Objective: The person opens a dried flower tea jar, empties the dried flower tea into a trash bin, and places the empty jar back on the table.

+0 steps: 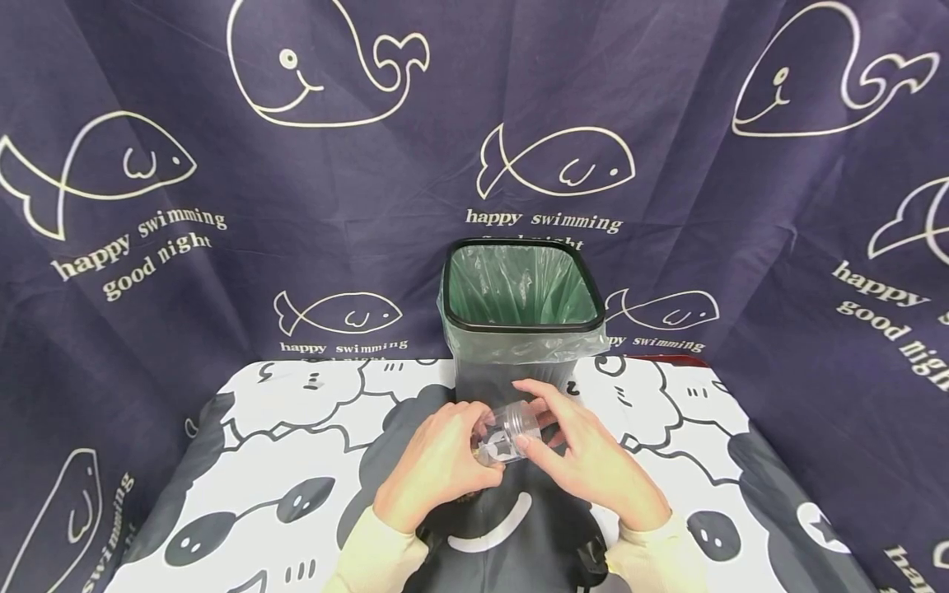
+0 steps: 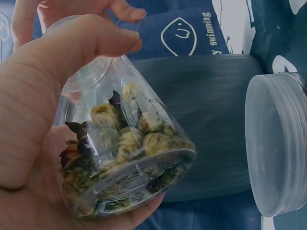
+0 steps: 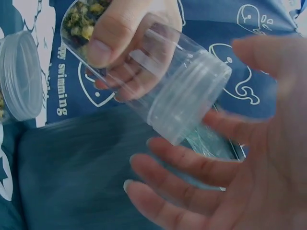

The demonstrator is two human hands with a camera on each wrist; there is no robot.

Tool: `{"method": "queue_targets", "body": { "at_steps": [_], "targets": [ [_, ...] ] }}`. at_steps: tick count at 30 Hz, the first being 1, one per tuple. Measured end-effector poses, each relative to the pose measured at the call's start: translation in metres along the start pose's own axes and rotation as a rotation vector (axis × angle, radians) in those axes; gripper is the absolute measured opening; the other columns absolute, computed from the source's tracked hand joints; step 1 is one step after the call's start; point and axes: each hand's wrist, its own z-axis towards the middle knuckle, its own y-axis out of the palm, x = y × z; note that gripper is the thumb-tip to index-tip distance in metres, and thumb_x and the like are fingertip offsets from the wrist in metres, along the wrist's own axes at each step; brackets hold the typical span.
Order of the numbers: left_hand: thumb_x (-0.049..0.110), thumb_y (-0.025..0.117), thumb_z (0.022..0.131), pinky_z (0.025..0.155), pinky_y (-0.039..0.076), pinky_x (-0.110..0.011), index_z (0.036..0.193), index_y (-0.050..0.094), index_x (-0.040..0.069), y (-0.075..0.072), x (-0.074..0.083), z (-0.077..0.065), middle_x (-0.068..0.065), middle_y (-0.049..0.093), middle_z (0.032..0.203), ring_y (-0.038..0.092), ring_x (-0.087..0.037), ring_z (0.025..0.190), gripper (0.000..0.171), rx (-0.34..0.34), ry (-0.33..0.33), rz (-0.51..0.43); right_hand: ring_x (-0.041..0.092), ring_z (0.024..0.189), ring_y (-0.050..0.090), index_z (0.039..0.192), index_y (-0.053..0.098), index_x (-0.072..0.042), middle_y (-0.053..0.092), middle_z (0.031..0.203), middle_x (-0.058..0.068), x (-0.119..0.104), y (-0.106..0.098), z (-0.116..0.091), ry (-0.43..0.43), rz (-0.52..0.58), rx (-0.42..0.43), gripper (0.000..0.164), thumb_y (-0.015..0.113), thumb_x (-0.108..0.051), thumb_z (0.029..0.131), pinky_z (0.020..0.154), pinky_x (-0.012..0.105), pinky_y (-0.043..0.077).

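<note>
My left hand (image 1: 445, 453) grips a clear plastic jar (image 2: 120, 153) round its body, thumb on one side and fingers on the other. Tilted on its side, the jar has dried yellowish flower buds (image 2: 139, 124) gathered toward its base. Its translucent screw lid (image 3: 192, 96) points at my right hand (image 1: 589, 449). That hand is spread around the lid, fingers loosely bent and apart, with its fingertips (image 3: 139, 160) close to the lid's edge. A second translucent jar lid (image 2: 276, 143) shows near the hands; in the head view, my left hand mostly hides that jar.
A dark square bin with a black rim (image 1: 522, 328) and a clear liner bag (image 1: 519, 350) stands just beyond the hands. Under everything lies a cartoon-print cloth (image 1: 282, 478) in black and white. A navy curtain (image 1: 371, 181) with whale and fish outlines hangs behind.
</note>
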Motion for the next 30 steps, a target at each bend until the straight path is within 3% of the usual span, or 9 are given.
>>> {"method": "queue_targets", "body": {
  "at_steps": [4, 11, 20, 30],
  "targets": [
    [0.036, 0.088, 0.06, 0.063, 0.045, -0.027, 0.098, 0.067, 0.02, -0.0004, -0.0002, -0.0001, 0.013, 0.058, 0.08, 0.052, -0.009, 0.074, 0.047, 0.014, 0.004, 0.002, 0.003, 0.081, 0.066, 0.138, 0.055, -0.026, 0.069, 0.095, -0.013, 0.0006, 0.0055, 0.001, 0.056, -0.021, 0.022, 0.045, 0.072, -0.03, 0.096, 0.067, 0.028, 0.056],
    [0.036, 0.087, 0.06, 0.062, 0.044, -0.026, 0.098, 0.068, 0.019, 0.0016, -0.0006, 0.0003, 0.014, 0.057, 0.079, 0.052, -0.008, 0.072, 0.045, 0.022, 0.005, 0.01, -0.003, 0.059, 0.053, 0.114, 0.064, -0.017, 0.057, 0.072, -0.018, 0.0007, 0.0091, 0.0007, 0.113, -0.099, 0.074, 0.027, 0.073, -0.033, 0.095, 0.06, 0.022, 0.046],
    [0.035, 0.086, 0.061, 0.061, 0.043, -0.025, 0.097, 0.067, 0.02, 0.0024, 0.0011, -0.0005, 0.013, 0.057, 0.078, 0.051, -0.008, 0.072, 0.044, 0.02, 0.013, 0.007, -0.002, 0.057, 0.051, 0.111, 0.064, -0.019, 0.054, 0.069, -0.017, 0.0017, 0.0092, 0.0013, 0.114, -0.096, 0.069, 0.026, 0.075, -0.035, 0.093, 0.058, 0.022, 0.045],
    [0.036, 0.088, 0.061, 0.061, 0.044, -0.025, 0.099, 0.068, 0.018, 0.0023, 0.0011, -0.0002, 0.012, 0.058, 0.079, 0.052, -0.008, 0.072, 0.046, 0.013, 0.017, 0.0, -0.003, 0.061, 0.055, 0.117, 0.06, -0.018, 0.057, 0.075, -0.017, 0.0044, 0.0064, 0.0012, 0.022, -0.053, 0.039, 0.032, 0.077, -0.027, 0.091, 0.061, 0.021, 0.049]
  ]
}}
